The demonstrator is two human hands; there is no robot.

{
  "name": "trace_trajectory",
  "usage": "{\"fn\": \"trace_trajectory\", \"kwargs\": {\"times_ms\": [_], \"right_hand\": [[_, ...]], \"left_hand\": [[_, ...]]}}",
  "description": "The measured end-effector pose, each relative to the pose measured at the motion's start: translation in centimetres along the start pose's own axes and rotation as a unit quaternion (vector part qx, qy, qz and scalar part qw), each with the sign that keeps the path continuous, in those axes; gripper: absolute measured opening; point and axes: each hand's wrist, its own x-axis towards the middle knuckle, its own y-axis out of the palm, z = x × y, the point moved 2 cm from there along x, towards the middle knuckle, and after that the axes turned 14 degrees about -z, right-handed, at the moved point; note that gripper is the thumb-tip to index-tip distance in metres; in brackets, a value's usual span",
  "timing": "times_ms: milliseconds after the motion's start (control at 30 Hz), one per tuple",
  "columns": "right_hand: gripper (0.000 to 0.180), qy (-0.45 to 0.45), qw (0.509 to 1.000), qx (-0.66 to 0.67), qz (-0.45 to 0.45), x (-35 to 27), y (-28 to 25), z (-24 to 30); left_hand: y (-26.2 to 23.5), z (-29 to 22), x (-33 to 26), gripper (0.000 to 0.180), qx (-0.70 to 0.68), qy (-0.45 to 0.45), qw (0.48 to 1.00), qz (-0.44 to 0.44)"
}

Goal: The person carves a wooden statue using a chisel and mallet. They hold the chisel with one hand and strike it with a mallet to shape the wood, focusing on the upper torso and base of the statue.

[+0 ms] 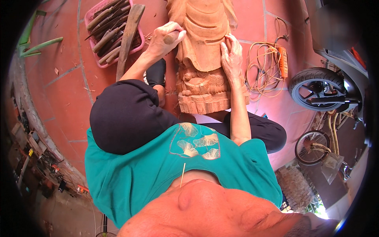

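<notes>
A carved wooden statue [203, 43] with draped folds and a rough, blocky base [205, 100] lies in front of me, its upper end cut off by the top of the picture. My left hand [164, 38] is closed around a wooden-handled carving tool [171, 37] at the statue's left edge. The round butt of its handle points up toward me, and the blade is hidden. Along the statue's right side rests my right hand [232, 55], its fingers stretched out flat against the wood and nothing held in it.
On the left, a pink basket [140, 44] holds several wooden-handled tools [106, 19]; a long wooden stick [132, 29] leans across its rim. To the right, an orange power strip [282, 62] lies beside a tangled cable [262, 73]. A motorbike wheel [318, 85] stands farther right. Wood chips dot the red tiles.
</notes>
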Motion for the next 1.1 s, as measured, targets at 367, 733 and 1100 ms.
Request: {"fn": "trace_trajectory", "kwargs": {"times_ms": [367,733,1100], "right_hand": [[0.033,0.006,1.0,-0.003,-0.003,-0.1,0.0,0.0],[0.033,0.009,1.0,-0.004,-0.003,-0.2,-0.1,0.0],[0.033,0.007,1.0,0.0,-0.009,-0.2,0.0,-0.2]], "left_hand": [[-0.4,2.3,0.5,0.016,0.006,-0.128,0.991,0.031],[-0.6,2.5,0.1,0.014,-0.047,-0.171,0.984,0.028],[-1.1,0.2,-0.4,0.013,-0.1,-0.24,0.961,0.097]]}}
